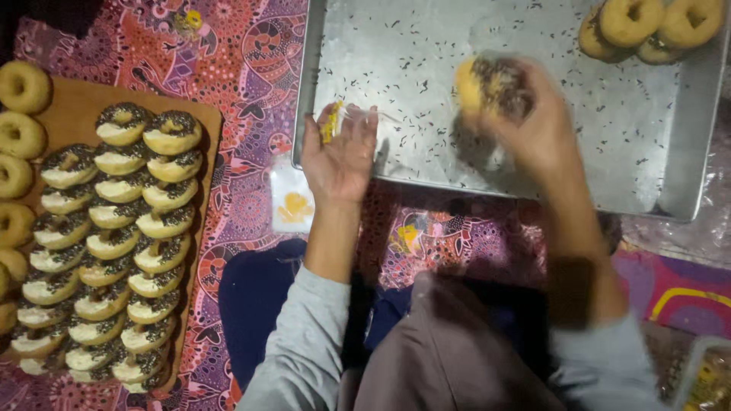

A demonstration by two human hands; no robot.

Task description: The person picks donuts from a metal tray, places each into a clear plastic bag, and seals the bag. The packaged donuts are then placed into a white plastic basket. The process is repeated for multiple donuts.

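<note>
our right hand (533, 129) grips a sprinkled doughnut (491, 84) over the metal tray (411, 46) at upper right, left hand (344, 152) pinching a clear wrapper (346, 118); we could smear its topping.

A purple patterned floor cloth (244, 68) lies under dim, warm light.

Tray (396, 46) is dull brushed sheet metal speckled with dark sprinkles, board (76, 103) under the iced doughnuts (114, 243) is matt brown wood, floor cloth (244, 68) is printed woven fabric, thin clear glossy plastic wrapper (358, 116) in left hand (343, 156), sleeves (304, 342) soft grey knit.
</note>
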